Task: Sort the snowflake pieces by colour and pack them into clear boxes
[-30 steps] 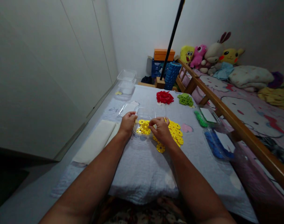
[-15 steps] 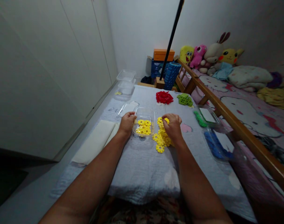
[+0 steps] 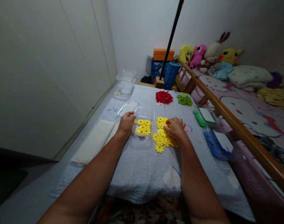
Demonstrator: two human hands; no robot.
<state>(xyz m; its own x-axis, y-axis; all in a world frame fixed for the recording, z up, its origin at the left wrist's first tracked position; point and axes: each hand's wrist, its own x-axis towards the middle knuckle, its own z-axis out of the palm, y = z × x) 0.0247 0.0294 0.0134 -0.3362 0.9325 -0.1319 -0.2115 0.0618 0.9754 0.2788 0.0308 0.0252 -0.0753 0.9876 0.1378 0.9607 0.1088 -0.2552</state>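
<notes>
A clear plastic tub [image 3: 148,111] holds several yellow flower-shaped discs. My left hand [image 3: 126,122] grips the tub's left rim, fingers curled round it. To the tub's right, a loose heap of yellow discs [image 3: 161,138] lies on the pale quilted mat [image 3: 142,165]. My right hand [image 3: 176,128] rests on that heap with its fingers curled down over the discs. Whether it holds any of them stays hidden.
Red discs [image 3: 164,97] and green discs [image 3: 185,99] lie in piles at the far end. Tubs with green pieces [image 3: 200,119] and blue pieces [image 3: 215,145] sit right, by a wooden bed rail [image 3: 235,126]. Empty clear tubs [image 3: 126,79] and a lid [image 3: 126,107] stand far left. A black pole [image 3: 170,39] rises behind.
My right hand left the tub, moved right over the loose yellow heap and settled lower on it. The left hand stayed on the tub's rim.
</notes>
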